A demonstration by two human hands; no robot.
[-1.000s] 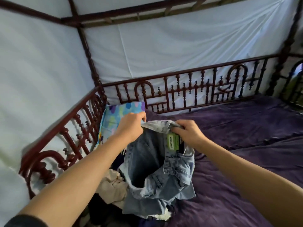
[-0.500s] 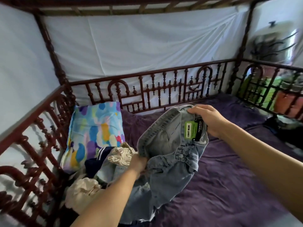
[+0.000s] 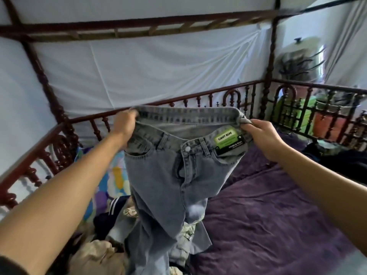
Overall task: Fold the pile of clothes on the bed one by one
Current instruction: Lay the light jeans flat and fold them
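A pair of light blue jeans (image 3: 164,175) hangs spread in the air in front of me, waistband up, with a green tag (image 3: 226,138) at its right side. My left hand (image 3: 125,126) grips the left end of the waistband and my right hand (image 3: 260,133) grips the right end. The legs drop down onto the pile of clothes (image 3: 111,241) at the lower left of the bed, where beige, dark striped and patterned pieces lie jumbled. Part of the pile is hidden behind the jeans.
A purple sheet (image 3: 268,215) covers the bed on the right. A colourful pillow (image 3: 117,175) leans at the left by the carved wooden railing (image 3: 198,98), which runs round the bed. White netting hangs behind. Dark clothing (image 3: 337,161) lies at the far right.
My left hand left the lower part of the jeans and took the waistband's left end. Both hands rose and drew apart, stretching the waistband open and lifting the jeans off the pile.
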